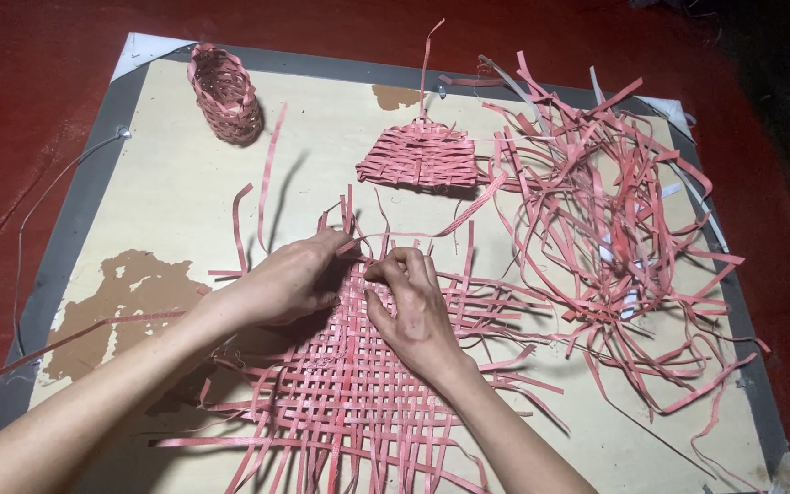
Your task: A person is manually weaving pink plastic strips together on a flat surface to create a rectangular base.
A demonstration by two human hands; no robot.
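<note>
Your left hand (290,279) presses the far edge of the flat pink woven mat (358,384) at the board's (176,183) near centre, while your right hand (409,306), fingers curled, pinches a strip (413,236); keep it snug and flat.

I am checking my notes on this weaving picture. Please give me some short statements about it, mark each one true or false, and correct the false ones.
1. Both hands, left hand and right hand, rest on the flat woven mat. True.
2. The small finished basket stands at the board's near right corner. False: it stands at the far left.
3. A heap of loose pink strips lies to the right of the hands. True.
4. The strips are blue. False: they are pink-red.
5. The board lies on a red surface. True.
</note>
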